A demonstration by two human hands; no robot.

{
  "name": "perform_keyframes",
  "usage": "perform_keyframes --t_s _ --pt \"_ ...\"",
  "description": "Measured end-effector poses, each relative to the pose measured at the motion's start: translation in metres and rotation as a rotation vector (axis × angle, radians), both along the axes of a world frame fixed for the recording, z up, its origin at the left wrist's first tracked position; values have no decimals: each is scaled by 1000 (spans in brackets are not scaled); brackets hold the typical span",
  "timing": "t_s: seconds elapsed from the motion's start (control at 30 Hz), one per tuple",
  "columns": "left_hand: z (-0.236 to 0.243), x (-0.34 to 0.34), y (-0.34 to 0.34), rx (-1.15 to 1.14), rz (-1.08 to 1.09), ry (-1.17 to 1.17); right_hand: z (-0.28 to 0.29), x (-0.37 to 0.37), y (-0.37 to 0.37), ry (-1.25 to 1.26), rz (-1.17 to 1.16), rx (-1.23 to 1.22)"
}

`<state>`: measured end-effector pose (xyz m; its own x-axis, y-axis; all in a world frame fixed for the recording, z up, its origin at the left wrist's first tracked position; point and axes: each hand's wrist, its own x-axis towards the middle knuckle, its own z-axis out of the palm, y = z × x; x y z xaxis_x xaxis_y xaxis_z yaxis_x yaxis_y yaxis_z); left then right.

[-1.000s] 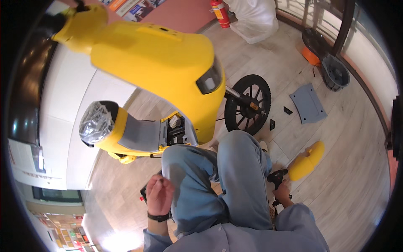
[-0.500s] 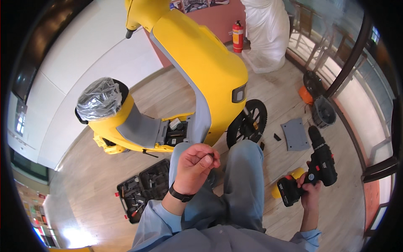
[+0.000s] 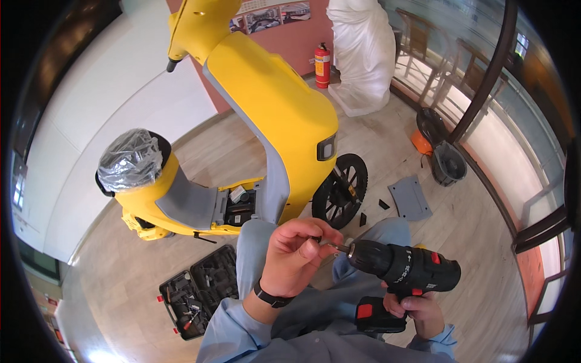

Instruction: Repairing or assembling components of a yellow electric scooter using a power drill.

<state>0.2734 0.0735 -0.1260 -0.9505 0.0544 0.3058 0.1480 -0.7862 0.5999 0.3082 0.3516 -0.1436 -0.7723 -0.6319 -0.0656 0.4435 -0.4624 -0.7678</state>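
My right hand (image 3: 417, 308) grips the handle of a black cordless drill (image 3: 436, 272) with red details, its bit pointing left. My left hand (image 3: 290, 260), a black strap on its wrist, pinches a small dark piece (image 3: 315, 239) at the tip of the bit, above my knees; what the piece is I cannot make out. Behind my hands stands a yellow scooter (image 3: 287, 127) with its footboard compartment (image 3: 239, 206) uncovered and clear plastic over the seat. An open black toolbox (image 3: 212, 281) lies on the floor left of my legs.
A grey panel (image 3: 408, 196) and small black pieces (image 3: 384, 204) lie beside the front wheel (image 3: 339, 193). Grey and orange parts (image 3: 448, 163) rest by the glazed wall at right. A red fire extinguisher (image 3: 322, 65) stands near a plastic-wrapped bundle (image 3: 360, 57) at the back.
My right hand has raised the drill from beside my right leg and brought it leftward. My left hand has moved right to meet the bit. The toolbox has come into fuller view.
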Motion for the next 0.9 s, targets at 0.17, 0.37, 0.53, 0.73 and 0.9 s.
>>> perform_keyframes --t_s 0.17,0.37,0.53,0.73,0.9 --pt "5 7 9 45 -34 -80 1 -4 1 57 4 72" --pt "1 5 13 40 -40 -52 -3 -2 4 41 22 53" --pt "6 5 17 13 7 -49 -1 -1 6 57 12 55" --pt "0 3 15 38 37 -19 -16 1 15 122 -55 215" --pt "2 9 14 -29 73 -109 -14 -7 11 451 -114 428"
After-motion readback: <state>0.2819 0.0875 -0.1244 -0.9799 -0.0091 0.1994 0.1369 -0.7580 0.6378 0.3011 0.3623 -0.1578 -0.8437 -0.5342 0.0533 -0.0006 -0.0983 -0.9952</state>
